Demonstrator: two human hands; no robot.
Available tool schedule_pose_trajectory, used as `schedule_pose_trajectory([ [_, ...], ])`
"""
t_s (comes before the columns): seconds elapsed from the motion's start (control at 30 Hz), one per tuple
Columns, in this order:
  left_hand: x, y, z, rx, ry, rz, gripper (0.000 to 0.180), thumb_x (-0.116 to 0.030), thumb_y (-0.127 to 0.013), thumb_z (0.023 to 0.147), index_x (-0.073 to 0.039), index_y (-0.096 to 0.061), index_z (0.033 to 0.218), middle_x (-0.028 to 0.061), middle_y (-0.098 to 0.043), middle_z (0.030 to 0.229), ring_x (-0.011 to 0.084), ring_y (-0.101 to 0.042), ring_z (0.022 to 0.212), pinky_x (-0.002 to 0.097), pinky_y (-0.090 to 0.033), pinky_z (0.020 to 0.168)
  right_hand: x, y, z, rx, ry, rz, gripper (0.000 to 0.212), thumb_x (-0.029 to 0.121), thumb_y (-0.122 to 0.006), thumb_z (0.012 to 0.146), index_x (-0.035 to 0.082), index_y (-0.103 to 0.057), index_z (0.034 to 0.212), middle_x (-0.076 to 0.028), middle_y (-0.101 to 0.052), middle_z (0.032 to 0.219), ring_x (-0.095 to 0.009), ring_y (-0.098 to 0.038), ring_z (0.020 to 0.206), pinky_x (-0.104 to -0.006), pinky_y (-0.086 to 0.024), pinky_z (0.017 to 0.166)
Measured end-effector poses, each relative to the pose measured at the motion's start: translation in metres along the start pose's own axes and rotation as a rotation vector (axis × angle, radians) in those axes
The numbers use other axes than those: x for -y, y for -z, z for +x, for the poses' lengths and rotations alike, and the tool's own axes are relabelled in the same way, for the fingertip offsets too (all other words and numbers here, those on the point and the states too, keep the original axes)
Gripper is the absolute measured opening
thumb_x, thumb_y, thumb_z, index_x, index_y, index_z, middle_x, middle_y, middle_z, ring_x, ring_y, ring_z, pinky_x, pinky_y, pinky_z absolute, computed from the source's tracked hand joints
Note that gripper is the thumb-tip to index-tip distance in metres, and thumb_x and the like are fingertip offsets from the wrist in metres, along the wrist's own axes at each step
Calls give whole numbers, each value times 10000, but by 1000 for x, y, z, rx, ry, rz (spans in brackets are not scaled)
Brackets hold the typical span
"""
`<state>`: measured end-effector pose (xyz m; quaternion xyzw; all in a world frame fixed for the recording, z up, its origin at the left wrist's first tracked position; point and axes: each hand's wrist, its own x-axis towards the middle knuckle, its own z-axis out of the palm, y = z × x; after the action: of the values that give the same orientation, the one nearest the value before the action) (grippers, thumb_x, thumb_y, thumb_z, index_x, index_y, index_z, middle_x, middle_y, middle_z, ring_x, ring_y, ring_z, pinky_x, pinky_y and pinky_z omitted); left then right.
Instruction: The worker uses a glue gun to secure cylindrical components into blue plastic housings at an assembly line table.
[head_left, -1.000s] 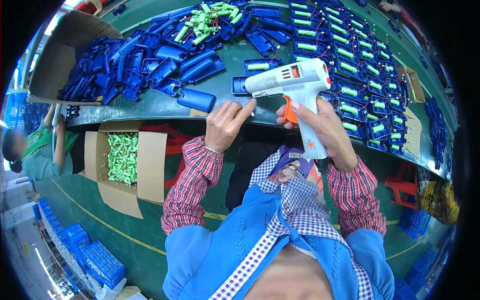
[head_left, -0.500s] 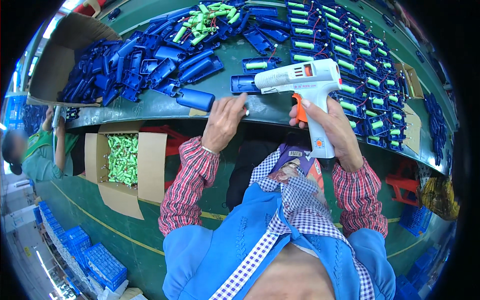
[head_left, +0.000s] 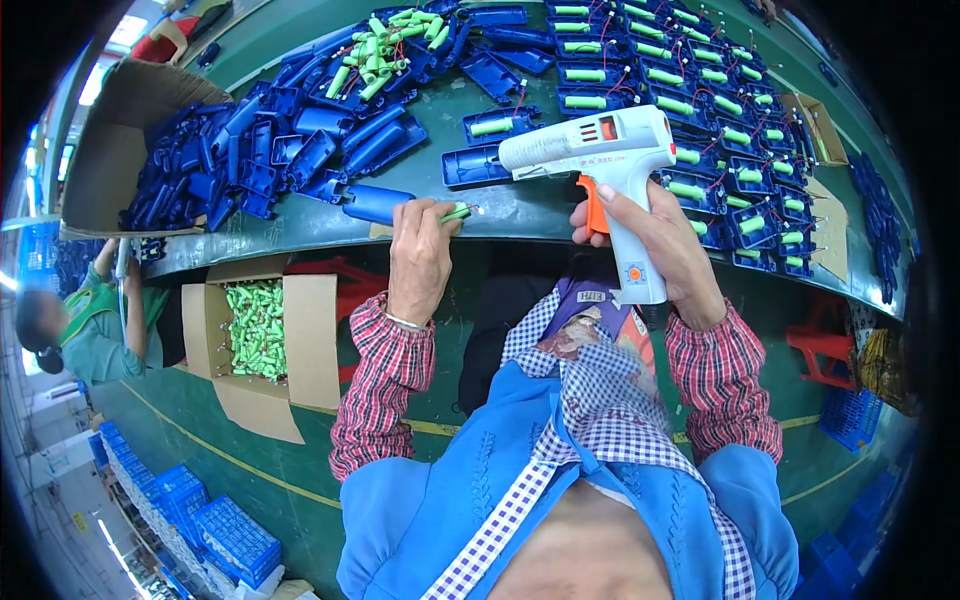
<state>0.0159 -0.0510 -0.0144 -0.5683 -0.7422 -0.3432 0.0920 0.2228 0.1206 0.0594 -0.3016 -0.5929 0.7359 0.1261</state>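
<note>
My left hand [head_left: 420, 255] is at the table's near edge, its fingers pinching a green cylindrical battery [head_left: 457, 212] with a small white connector at its end. In my right hand [head_left: 675, 240] is a white hot glue gun [head_left: 590, 143] with an orange trigger, its nozzle end pointing left above the table. Just below the nozzle end lies a blue plastic half-shell [head_left: 475, 168], in which I see no battery. Behind it, another blue shell [head_left: 503, 125] has a green battery in it. A blue shell [head_left: 376, 204] rests beside my left fingers.
Rows of blue shells with green batteries [head_left: 665, 75] cover the table's right side. Loose blue shells spill from a cardboard box [head_left: 95, 150] at left, with loose batteries [head_left: 385, 50] on the pile. Below stands an open carton [head_left: 315, 335] of batteries. A person [head_left: 105, 330] sits at far left.
My left hand has turned, so the green battery in its fingers now shows. The glue gun stays in my right hand, above the table. The whole view has shifted slightly.
</note>
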Motion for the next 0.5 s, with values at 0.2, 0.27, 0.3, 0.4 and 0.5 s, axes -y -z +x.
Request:
schedule_pose_trajectory([
  [0.2,7,0,46,-95,22,-133,152,-8,-695,794,6,-634,933,126,-618,887,255,-610,784,343,-481,666,-4,-1,-1,11,45,214,454,293,-578,964,-84,-518,1209,-180,-661,988,-224,-684,892,-296,-581,763],
  [0.27,19,-6,63,-48,21,-156,179,-33,-711,786,-10,-669,959,114,-626,896,236,-611,781,329,-483,663,-3,-1,0,17,49,227,442,279,-566,972,-93,-515,1206,-184,-659,1002,-229,-683,902,-310,-586,773],
  [0.3,23,-9,69,-50,21,-152,179,-33,-711,786,-10,-669,959,114,-626,896,236,-611,781,329,-483,663,-4,-2,0,21,52,227,442,279,-566,972,-93,-515,1206,-184,-659,1002,-229,-683,902,-310,-586,773],
  [0.4,28,-20,77,94,39,-160,184,-52,-717,779,-20,-694,959,111,-623,908,249,-610,807,336,-489,687,-4,0,-2,22,63,245,440,271,-568,971,-94,-512,1210,-187,-654,1012,-233,-679,911,-325,-587,789],
  [0.5,28,-26,76,192,11,-109,164,-56,-713,766,-12,-698,923,119,-602,925,282,-592,911,373,-483,769,-5,2,-3,40,31,209,419,228,-507,991,-59,-449,1290,-202,-632,1072,-256,-666,950,-348,-581,806],
])
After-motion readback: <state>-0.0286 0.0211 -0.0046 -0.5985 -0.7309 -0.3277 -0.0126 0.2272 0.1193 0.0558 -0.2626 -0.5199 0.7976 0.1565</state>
